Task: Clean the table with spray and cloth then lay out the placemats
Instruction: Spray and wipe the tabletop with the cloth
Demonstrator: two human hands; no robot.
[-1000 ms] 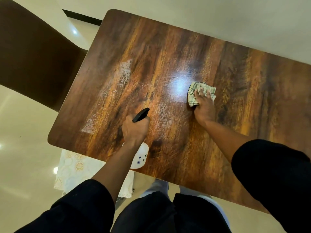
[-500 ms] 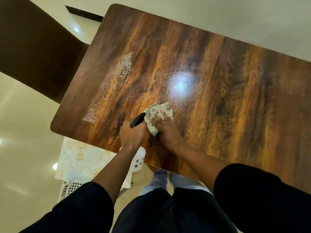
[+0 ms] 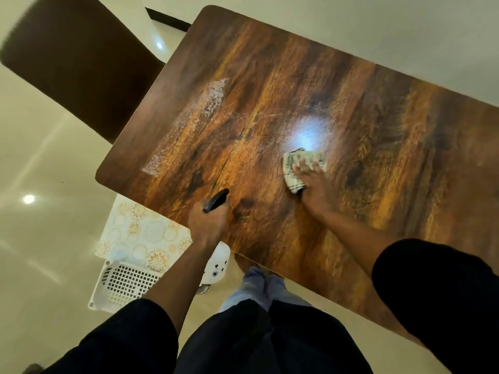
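Wooden table (image 3: 378, 130) edge beside chair (image 3: 81, 63)

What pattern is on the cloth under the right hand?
A dark checked grid on a pale folded cloth, pressed flat by the right hand; head view.

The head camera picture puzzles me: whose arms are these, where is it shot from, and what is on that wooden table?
There is no machine here. A person wears a camera on the head, so you look down along their own arms.

The right hand presses a checked cloth flat on the wooden table to wipe it. The left hand has its grip round a spray bottle: the black nozzle sticks out above the fist, the white body hangs below the table edge.

A whitish spray patch lies unwiped farther left. Patterned placemats wait on a white basket on the floor, beside a dark chair.
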